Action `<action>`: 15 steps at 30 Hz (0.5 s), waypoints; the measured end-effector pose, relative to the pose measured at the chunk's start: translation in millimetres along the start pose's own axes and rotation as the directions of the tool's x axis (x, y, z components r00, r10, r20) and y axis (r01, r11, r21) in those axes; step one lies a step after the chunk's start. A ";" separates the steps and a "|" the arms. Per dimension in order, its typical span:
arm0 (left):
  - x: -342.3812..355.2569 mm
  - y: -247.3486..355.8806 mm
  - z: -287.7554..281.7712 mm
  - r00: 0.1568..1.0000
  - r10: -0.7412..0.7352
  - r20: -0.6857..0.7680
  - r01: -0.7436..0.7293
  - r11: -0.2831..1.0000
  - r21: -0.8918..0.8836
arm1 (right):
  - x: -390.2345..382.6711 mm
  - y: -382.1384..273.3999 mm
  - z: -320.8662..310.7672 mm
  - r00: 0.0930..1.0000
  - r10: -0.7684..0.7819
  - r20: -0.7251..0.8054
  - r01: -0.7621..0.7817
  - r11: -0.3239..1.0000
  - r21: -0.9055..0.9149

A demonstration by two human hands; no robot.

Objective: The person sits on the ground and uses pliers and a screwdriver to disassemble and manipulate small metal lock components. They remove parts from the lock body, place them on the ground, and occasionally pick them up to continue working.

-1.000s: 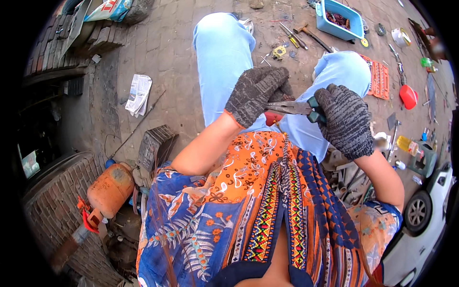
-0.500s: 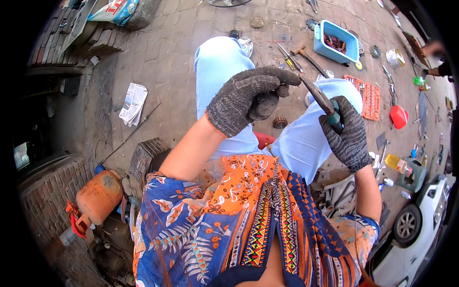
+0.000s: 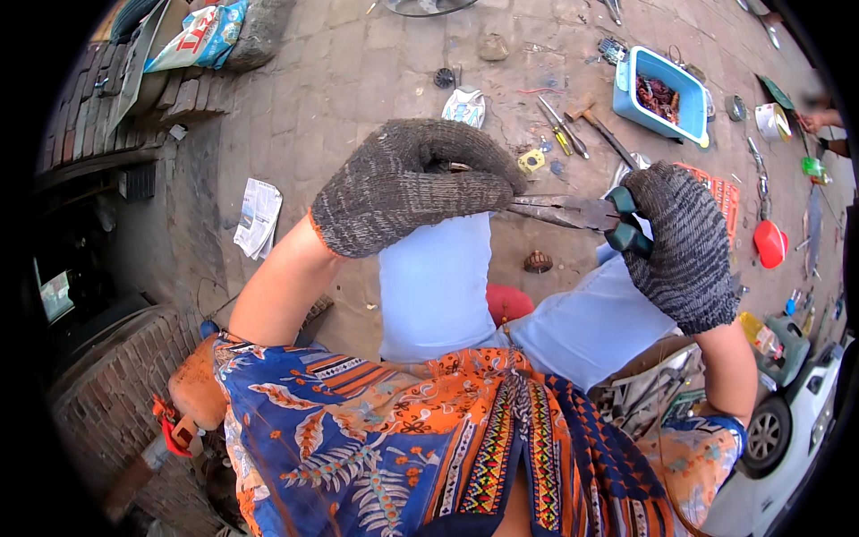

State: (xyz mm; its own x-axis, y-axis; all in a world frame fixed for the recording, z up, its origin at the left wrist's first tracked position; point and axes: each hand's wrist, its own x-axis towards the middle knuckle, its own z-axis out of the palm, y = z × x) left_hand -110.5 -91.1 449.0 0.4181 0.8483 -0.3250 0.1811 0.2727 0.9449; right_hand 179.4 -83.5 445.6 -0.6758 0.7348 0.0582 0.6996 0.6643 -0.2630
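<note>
Both my hands wear dark grey knitted gloves. My right hand [image 3: 684, 242] is wrapped round the dark green handles of long-nose pliers [image 3: 573, 212], whose jaws point left. My left hand [image 3: 407, 183] is closed, thumb and fingers meeting at the tips of the jaws. A small bit of something shows between its fingers, too hidden to name. The pliers hang level above my knees, in pale blue trousers. On the ground below lies a small round brown part [image 3: 537, 261], and a red seat [image 3: 508, 303] shows between my legs.
Beyond my knees lie a hammer [image 3: 604, 130], screwdrivers [image 3: 557, 132] and a blue tub [image 3: 629, 103] of reddish scrap. An orange-red tool case [image 3: 723, 199] is partly behind my right hand. Left are newspaper [image 3: 258, 217] and an orange gas cylinder [image 3: 197, 385]. Another person's hand [image 3: 819, 121] shows far right.
The pliers have swung from a steep slant to nearly level, with their handles parted. My left hand has moved left and down and turned, now pinching at the tips. My right hand has shifted right.
</note>
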 end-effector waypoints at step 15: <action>140.3 -126.0 -44.7 0.970 -0.109 -0.217 0.153 0.969 0.193 | 79.2 90.8 123.3 0.653 0.064 0.755 -0.614 0.629 0.477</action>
State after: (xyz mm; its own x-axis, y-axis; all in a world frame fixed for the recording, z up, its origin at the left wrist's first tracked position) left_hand -114.5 13.8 286.2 0.1929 0.8914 -0.4101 0.4114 0.3059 0.8586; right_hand 160.8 18.1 307.6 -0.5712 0.4190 -0.7058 0.7441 -0.0986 -0.6608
